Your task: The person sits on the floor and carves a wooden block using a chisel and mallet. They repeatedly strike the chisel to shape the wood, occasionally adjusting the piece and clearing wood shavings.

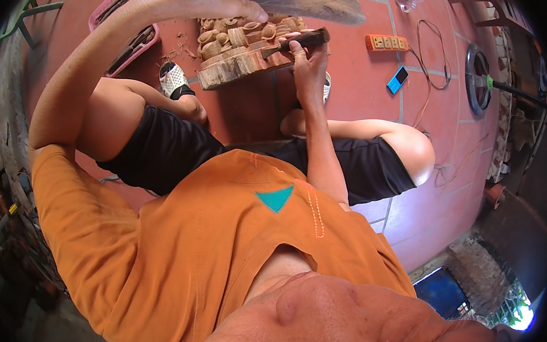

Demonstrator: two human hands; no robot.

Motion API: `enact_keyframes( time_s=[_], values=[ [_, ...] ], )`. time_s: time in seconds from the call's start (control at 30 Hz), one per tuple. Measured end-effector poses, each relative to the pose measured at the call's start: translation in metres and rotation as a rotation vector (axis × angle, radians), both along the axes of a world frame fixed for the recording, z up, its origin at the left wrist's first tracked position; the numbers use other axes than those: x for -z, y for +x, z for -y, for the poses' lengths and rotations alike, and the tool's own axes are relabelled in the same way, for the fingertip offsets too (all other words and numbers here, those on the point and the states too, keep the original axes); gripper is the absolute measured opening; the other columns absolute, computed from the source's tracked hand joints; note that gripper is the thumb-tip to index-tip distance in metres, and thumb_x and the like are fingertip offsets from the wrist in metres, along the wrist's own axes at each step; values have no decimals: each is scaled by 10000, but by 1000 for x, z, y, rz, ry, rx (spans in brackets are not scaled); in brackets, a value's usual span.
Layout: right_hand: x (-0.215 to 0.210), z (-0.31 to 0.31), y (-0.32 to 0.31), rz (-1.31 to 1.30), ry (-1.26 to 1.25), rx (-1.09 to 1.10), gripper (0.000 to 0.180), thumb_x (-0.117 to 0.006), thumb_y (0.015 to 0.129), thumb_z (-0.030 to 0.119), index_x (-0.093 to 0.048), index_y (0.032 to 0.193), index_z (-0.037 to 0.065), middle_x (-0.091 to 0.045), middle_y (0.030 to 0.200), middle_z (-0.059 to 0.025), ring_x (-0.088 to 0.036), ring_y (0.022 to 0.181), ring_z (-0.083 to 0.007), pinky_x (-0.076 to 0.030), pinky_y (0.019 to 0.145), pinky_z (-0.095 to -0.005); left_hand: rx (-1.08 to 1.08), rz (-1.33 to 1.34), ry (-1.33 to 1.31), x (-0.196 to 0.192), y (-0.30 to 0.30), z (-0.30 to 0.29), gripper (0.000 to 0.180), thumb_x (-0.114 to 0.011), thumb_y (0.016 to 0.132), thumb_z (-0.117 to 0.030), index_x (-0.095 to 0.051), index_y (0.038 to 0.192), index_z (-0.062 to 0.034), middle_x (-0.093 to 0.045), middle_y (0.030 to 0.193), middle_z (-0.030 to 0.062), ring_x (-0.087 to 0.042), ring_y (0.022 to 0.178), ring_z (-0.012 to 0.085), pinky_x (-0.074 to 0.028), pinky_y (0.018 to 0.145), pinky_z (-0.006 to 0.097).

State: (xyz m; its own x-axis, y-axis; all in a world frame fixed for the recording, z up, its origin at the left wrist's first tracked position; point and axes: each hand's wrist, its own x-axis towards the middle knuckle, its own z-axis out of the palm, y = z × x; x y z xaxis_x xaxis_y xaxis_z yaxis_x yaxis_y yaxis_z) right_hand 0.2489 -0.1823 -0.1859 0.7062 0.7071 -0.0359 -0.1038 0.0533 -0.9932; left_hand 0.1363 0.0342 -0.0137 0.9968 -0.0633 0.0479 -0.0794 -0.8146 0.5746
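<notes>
In front of me on the tiled floor stands a carved wooden block (230, 71), with rounded relief shapes on top and a rough, pale side facing me. My left hand (225, 0) is raised above its far side, closed on a worn wooden mallet (312, 3) that points to the right and looks slightly blurred. The dark handle of a chisel (311, 38) is in my right hand (308, 62), at the block's right end. Its blade reaches left onto the near upper edge of the wood. The mallet is apart from the chisel handle.
Wood shavings (177, 48) lie left of the block, near a pink basket (157, 35) of tools. To the right are an orange power strip (387, 42) with its cord, a blue phone (398, 79) and a crumpled clear plastic thing (406, 0). My white shoe (173, 79) flanks the block.
</notes>
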Motion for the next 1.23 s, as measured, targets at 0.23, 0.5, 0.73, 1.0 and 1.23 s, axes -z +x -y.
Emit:
enact_keyframes(
  time_s=[0.23,0.5,0.73,1.0,1.23],
  values=[
    [15,-5,-4,183,24,-25,242,-590,990,-61,-523,1203,33,-684,1091,-99,-687,1012,-185,-584,877,-327,-45,-139,-101,-15,3,8,710,-747,878,-202,-464,1522,-107,-641,1280,231,-664,1112,369,-535,964,426],
    [1,-3,-16,299,-61,-2,242,-658,964,-13,-560,1179,39,-717,1016,-118,-695,926,-221,-533,836,-355,-45,-75,-136,-25,2,20,709,-746,877,-195,-470,1527,-132,-672,1170,222,-679,1044,363,-540,915,427],
    [6,-4,-14,335,-48,18,205,-624,985,-26,-563,1170,38,-710,1021,-106,-694,934,-209,-543,800,-353,-18,-47,-144,-21,3,16,701,-737,882,-183,-468,1524,-103,-667,1177,225,-676,1048,368,-537,922,430],
    [3,-6,-10,225,38,14,223,-608,982,-66,-560,1168,47,-700,1042,-81,-680,960,-166,-550,827,-317,5,-3,-131,-19,4,16,683,-728,896,-183,-466,1519,-82,-674,1158,242,-682,1011,373,-540,901,432],
    [11,-6,-12,290,-30,-30,245,-638,966,-58,-563,1172,50,-692,1077,-98,-684,991,-187,-544,859,-315,-47,-171,-130,-24,6,20,735,-729,888,-171,-423,1553,-105,-675,1154,245,-689,1001,359,-543,886,430]
  ],
)
